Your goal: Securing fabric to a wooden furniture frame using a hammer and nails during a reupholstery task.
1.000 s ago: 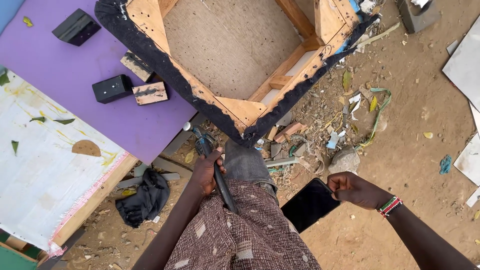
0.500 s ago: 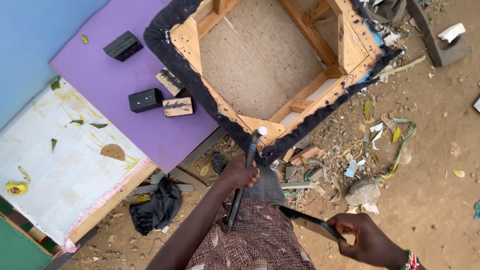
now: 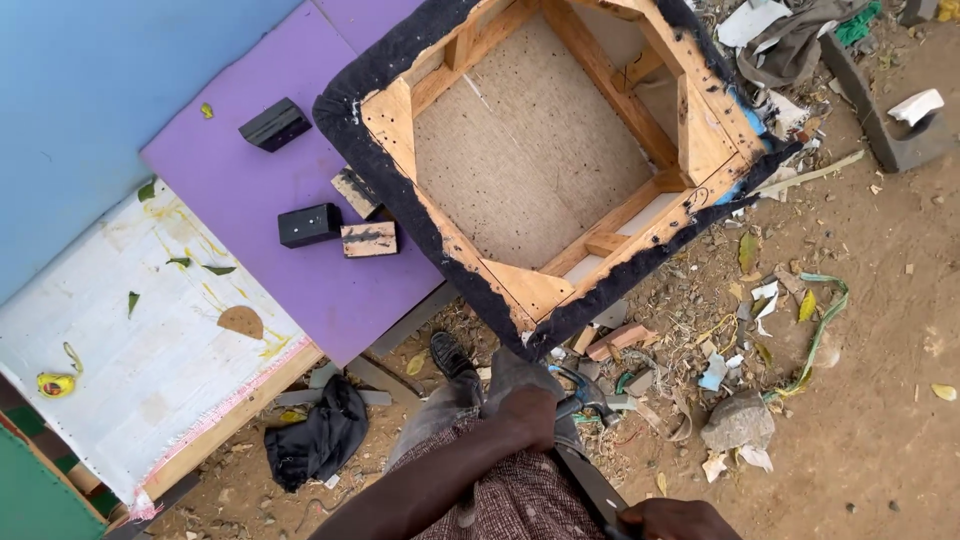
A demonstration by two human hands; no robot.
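Gripping a metal claw hammer (image 3: 585, 392) at lower centre of the frame, the left hand (image 3: 528, 415) has its fingers closed round the handle just below the head. The hammer head lies up and to the right of the knuckles, near the bottom corner of the frame item listed next. Its dark handle appears to run down and to the right towards the lower edge, so the long axis is diagonal, head at upper left; how far the handle reaches cannot be told.

Right hand (image 3: 678, 520): lower edge, right of centre, cut off by the frame border. It appears to close on a dark flat strip (image 3: 590, 485) that slants up-left towards the hammer; the finger state is not fully shown.

Square wooden seat frame with black fabric edging (image 3: 560, 160): upper centre, turned underside up, set as a diamond, its lowest corner just above the hammer head. Coarse beige backing shows inside.

Purple board (image 3: 290, 190): left of the seat frame, carrying two black rectangular blocks (image 3: 309, 224) and a small paint-marked wooden block (image 3: 369, 239).

White fabric-covered panel (image 3: 140, 350): lower left, with scattered leaves.

Crumpled black cloth (image 3: 318, 440): on the ground below the purple board.

Grey stone (image 3: 738, 421): right of the hammer, among litter on bare earth.

Black shoe (image 3: 452, 354): just left of and above the left hand.
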